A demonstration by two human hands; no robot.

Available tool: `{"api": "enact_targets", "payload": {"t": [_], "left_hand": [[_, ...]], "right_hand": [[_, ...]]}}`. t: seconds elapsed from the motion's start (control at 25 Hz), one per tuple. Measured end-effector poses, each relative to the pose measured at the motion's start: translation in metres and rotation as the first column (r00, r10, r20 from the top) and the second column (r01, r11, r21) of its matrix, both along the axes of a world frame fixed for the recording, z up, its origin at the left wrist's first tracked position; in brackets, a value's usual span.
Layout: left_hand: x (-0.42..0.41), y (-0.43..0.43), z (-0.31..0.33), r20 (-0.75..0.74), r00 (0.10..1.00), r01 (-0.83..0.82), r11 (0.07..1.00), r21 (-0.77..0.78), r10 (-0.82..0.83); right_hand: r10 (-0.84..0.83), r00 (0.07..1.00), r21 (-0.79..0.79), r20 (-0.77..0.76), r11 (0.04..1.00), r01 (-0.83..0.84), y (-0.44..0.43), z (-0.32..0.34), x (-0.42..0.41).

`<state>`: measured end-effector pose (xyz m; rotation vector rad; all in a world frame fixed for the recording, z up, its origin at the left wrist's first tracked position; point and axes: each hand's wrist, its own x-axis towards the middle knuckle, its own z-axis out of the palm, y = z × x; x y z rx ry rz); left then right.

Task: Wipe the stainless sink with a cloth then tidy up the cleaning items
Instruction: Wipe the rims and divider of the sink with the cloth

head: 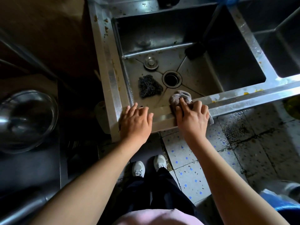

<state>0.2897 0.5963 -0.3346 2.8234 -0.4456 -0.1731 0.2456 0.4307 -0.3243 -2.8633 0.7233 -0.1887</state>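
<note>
Stainless steel sink (235, 103) is the biggest thing, and its basin and rims are not yet clean, so I judge the wiping is at the beginning. The left hand (136, 120) rests on the front left corner of the rim with relaxed fingers and holds nothing. The right hand (193, 114) grips the grey cloth (178, 97) and presses it on the front rim, with the index finger stretched forward. The cloth is bunched and hangs partly over the inner edge, so it can slip down into the basin if the grip loosens. The dark scourer (149, 86) lies on the basin floor just beside the open drain (172, 78); a wide stroke can push it, or dirt, into the hole and block it. The yellow scraps (246, 93) on the front rim can fall to the floor if the cloth sweeps outward. No brand, label or writing can be read anywhere.
</note>
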Motion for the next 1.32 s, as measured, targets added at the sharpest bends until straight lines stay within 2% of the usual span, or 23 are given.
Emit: {"api": "enact_targets", "payload": {"t": [0.2,0.36,0.6,0.76,1.0,1.2,1.32], "left_hand": [[0.0,-0.001,0.003,0.017,1.0,-0.013,1.0,0.001,0.013],[0.001,0.001,0.002,0.019,1.0,0.012,1.0,-0.015,-0.011],[0.001,0.002,0.002,0.038,0.999,0.026,0.999,-0.025,-0.025],[0.001,0.0,0.002,0.028,0.999,0.036,0.999,-0.016,-0.036],[0.004,0.0,-0.004,0.008,0.999,0.051,0.999,0.002,-0.051],[0.006,-0.004,-0.002,-0.055,0.997,0.045,0.999,0.023,-0.044],[0.005,-0.012,0.002,-0.044,0.999,0.017,1.0,0.008,-0.017]], "right_hand": [[0.09,0.994,-0.026,0.057,0.996,-0.088,0.055,0.004,0.003],[0.21,0.977,0.029,0.033,0.977,-0.211,0.032,0.004,0.004],[-0.013,0.998,0.028,-0.057,0.999,0.014,-0.046,0.006,-0.001],[-0.108,0.994,0.151,-0.011,0.982,0.109,-0.037,0.008,0.0],[-0.071,0.996,0.177,0.047,0.982,0.061,0.006,0.005,0.005],[-0.07,0.996,0.201,0.063,0.978,0.057,-0.011,0.005,0.005],[-0.044,0.998,0.204,0.05,0.978,0.033,-0.031,0.006,0.005]]}}
